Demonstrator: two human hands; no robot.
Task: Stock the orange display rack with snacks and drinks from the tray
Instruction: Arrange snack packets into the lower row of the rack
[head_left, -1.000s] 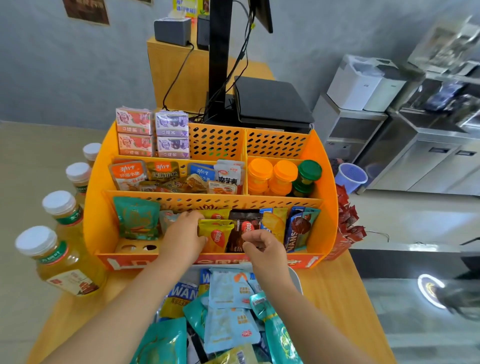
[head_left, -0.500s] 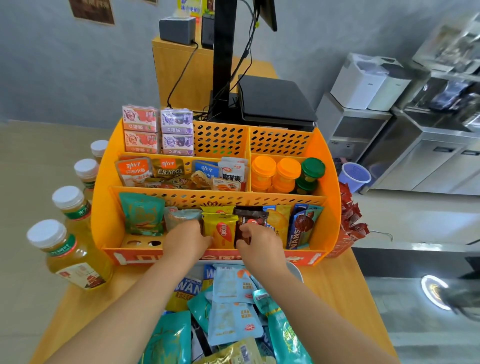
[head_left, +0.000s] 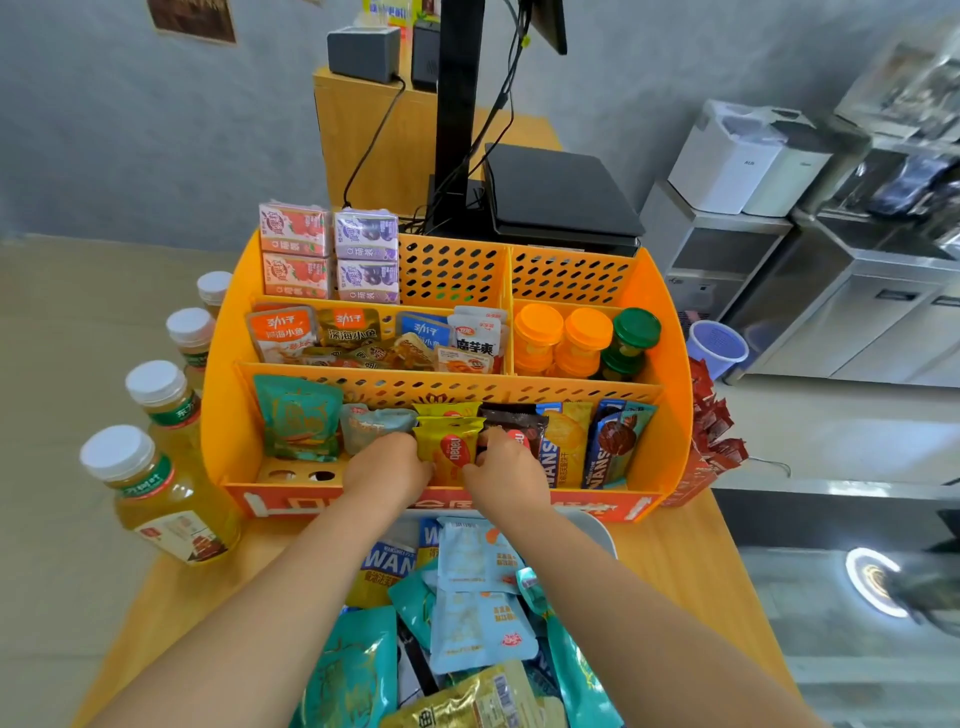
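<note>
Both hands are down in the front row of the orange display rack (head_left: 228, 415). The left hand (head_left: 387, 467) presses against the left side of the yellow snack packs (head_left: 451, 441), fingers curled toward them, though whether it truly grasps one I cannot tell. The right hand (head_left: 506, 470) pinches at the dark brown pack (head_left: 514, 423) just beside the yellow ones.

By my reading the stocking is well along but not finished. The front row holds a teal pouch (head_left: 296, 418), a grey-blue pouch (head_left: 371, 423), the yellow and brown packs, and blue wafer packs (head_left: 613, 441) at the right. The middle row carries fish snack packets (head_left: 322, 332) and three small jars (head_left: 582, 340); the back row has four drink cartons (head_left: 330, 252) at the left, with the rest of that row bare. The tray (head_left: 605, 532), touching the rack's front lip, is heaped with packets, so plenty is left to place.

Room is tight in front: the hands work between the tray's rim and the perforated divider (head_left: 441, 387). Four tea bottles (head_left: 156, 493) stand along the rack's left wall on the bench (head_left: 675, 561), and red sachets (head_left: 711, 431) hang off its right side, near the bench's edge.
</note>
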